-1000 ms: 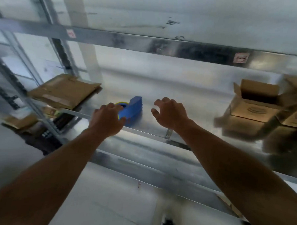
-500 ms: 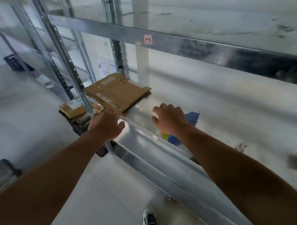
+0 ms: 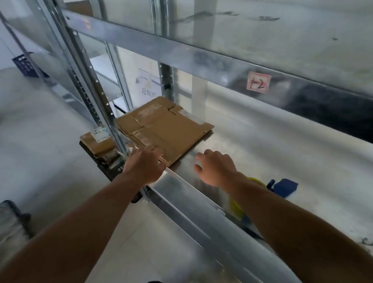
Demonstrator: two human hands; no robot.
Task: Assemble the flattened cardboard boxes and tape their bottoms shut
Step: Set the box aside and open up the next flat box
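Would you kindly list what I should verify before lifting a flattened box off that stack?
1. Stack of flattened cardboard boxes lies on the shelf: ok.
2. Left hand is at the stack's near corner: ok.
3. Left hand grips one box only: cannot tell.
4. Right hand is free, fingers relaxed: ok.
5. Blue tape dispenser lies on the same shelf: ok.

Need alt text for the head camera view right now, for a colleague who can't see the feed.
A person's left hand is at the near corner of a stack of flattened cardboard boxes on a metal shelf, while the right hand hovers open over the shelf beside it. A blue tape dispenser lies partly hidden behind the right forearm.
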